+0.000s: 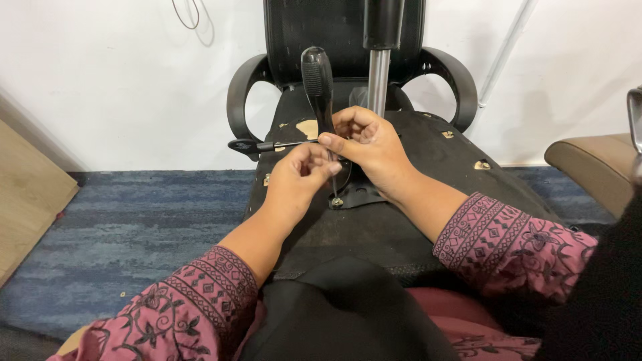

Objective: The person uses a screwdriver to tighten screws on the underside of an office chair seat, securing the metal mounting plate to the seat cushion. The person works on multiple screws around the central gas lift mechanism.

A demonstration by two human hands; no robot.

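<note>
An upturned office chair lies in front of me, its black seat underside (428, 160) facing up. A screwdriver with a black handle (317, 80) stands upright, its thin shaft reaching down to a screw (337, 201) on the black metal bracket (364, 195). My right hand (368, 144) grips the shaft just below the handle. My left hand (301, 175) pinches the lower shaft with its fingertips. The chrome gas cylinder (378, 80) rises right behind my hands. Both sleeves are maroon with a dark pattern.
The chair's curved black armrests (237, 93) and mesh back lean against a white wall. A lever (267, 145) sticks out left of the mechanism. Brass fittings (481, 164) dot the seat base. A wooden board (30, 194) leans at left, a tan cushion (592, 167) sits at right, on blue carpet (134, 220).
</note>
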